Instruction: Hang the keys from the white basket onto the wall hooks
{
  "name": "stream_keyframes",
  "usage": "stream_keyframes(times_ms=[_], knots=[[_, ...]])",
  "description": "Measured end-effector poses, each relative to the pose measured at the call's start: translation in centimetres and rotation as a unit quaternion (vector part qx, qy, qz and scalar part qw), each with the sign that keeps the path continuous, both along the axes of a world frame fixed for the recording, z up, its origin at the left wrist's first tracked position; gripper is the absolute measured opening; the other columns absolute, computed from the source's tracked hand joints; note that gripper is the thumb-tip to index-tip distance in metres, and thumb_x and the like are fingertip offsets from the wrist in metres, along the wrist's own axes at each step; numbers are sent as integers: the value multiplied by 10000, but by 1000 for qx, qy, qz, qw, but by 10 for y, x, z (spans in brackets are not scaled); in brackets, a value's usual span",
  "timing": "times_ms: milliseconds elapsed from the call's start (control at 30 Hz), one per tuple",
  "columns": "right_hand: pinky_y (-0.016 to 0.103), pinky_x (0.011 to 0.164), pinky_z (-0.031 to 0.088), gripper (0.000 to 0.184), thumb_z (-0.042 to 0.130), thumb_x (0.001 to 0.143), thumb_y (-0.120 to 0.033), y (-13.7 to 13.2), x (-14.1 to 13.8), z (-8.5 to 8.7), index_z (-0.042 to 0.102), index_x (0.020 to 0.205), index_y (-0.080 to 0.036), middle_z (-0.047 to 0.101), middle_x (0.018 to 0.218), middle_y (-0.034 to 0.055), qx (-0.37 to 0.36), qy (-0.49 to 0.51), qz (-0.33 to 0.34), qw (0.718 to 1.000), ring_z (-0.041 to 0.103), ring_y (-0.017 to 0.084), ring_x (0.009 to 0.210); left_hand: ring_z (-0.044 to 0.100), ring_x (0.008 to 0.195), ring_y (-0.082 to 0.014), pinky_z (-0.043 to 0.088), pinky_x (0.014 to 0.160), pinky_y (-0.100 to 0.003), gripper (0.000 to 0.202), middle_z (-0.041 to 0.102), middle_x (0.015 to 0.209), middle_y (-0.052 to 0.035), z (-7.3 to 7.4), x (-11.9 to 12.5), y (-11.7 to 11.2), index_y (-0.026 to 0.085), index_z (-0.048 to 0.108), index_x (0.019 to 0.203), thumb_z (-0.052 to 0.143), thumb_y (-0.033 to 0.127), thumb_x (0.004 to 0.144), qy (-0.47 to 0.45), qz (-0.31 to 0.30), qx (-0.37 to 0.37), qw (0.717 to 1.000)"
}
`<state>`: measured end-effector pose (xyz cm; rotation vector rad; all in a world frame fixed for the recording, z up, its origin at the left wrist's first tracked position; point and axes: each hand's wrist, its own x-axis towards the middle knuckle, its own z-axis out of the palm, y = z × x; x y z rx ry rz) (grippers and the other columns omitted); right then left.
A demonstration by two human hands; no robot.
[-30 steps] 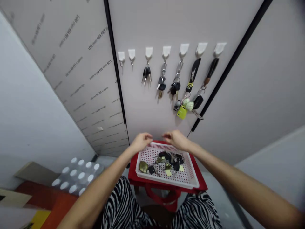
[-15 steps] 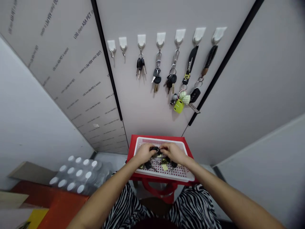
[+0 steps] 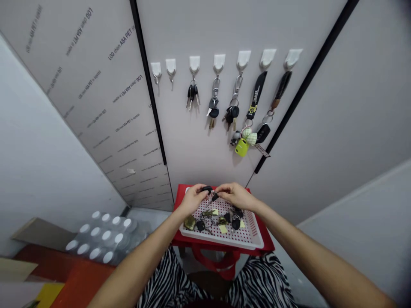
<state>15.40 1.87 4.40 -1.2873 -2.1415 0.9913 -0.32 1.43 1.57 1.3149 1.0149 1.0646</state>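
Observation:
My left hand [image 3: 193, 199] is closed on a bunch of keys [image 3: 207, 189] with a black head, held over the far part of a white perforated basket [image 3: 253, 229]. Close beside it, my right hand [image 3: 234, 194] pinches the same bunch by its ring or a key; a dark key hangs between the two hands. Below them in the basket lie several loose keys [image 3: 236, 223], a brass-coloured padlock [image 3: 189, 222] and small yellow paper tags [image 3: 223, 229].
The basket stands on a red surface [image 3: 268, 244]. On the wall ahead, several white hooks [image 3: 218, 62] form a row; the two at left carry nothing, the others hold keys [image 3: 193, 95] and lanyards [image 3: 257, 95]. Bottles with white caps [image 3: 105, 235] stand at lower left.
Both hands have moved toward the basket's far edge with the keys, uncovering more of the keys lying in the basket. The camera view has tilted up slightly.

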Motion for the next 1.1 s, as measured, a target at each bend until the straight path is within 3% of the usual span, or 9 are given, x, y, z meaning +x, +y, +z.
stream_keyframes(times_ms=[233,333,467,600,700,800,867,967,1100], knots=[[235,690,365,234,435,646,-263,4,-11,18,513,813,-119,565,764,28,-69,147,8,987,499,88,698,490,549,-54,398,597,-206,151,542,670,2,25,-5,2,120,491,761,465,145,614,-52,-9,7,999],[226,647,369,192,464,625,-271,3,-13,21,538,702,-111,560,657,10,-85,154,5,984,490,77,618,491,580,-57,395,621,-206,158,544,690,-1,30,-7,4,124,492,762,471,137,606,-44,-5,39,998],[198,549,368,214,483,606,-283,2,-17,25,536,728,-115,538,589,-12,-124,165,-28,978,451,49,508,493,660,-71,388,658,-209,174,550,766,-20,37,-9,6,129,503,774,471,120,603,-2,-20,77,997],[187,496,346,230,438,632,-306,1,-13,31,547,715,-121,525,565,-19,-104,83,-2,991,425,47,473,492,724,-87,376,691,-220,194,554,802,-29,41,-12,6,138,510,798,459,123,611,48,-43,115,991],[194,477,324,207,433,627,-298,-3,2,32,567,623,-140,510,503,-22,-29,-96,22,995,421,63,460,492,726,-95,368,699,-232,195,558,788,-24,38,-14,4,151,519,797,446,133,616,124,-59,151,979],[231,507,318,157,496,567,-278,-12,18,20,570,506,-153,520,465,13,51,-322,9,945,456,104,482,489,736,-111,358,703,-239,198,561,780,-17,28,-16,0,172,535,772,435,123,610,234,-72,195,950],[276,570,320,142,527,535,-277,-20,24,8,572,483,-152,547,495,53,94,-410,16,907,492,151,550,488,749,-121,354,705,-241,213,562,789,-13,21,-16,-1,185,543,767,430,112,601,288,-81,214,930],[308,628,307,126,498,561,-231,-28,28,-5,573,500,-149,573,564,82,132,-430,45,892,508,184,628,492,743,-127,355,700,-238,237,568,787,-11,12,-17,-1,193,547,776,434,108,586,330,-93,218,914],[221,517,316,173,425,624,-224,-25,29,6,568,545,-166,560,532,26,89,-313,27,945,475,111,515,497,719,-131,362,687,-237,217,576,769,-19,10,-18,0,179,556,764,456,134,576,347,-113,193,911]])
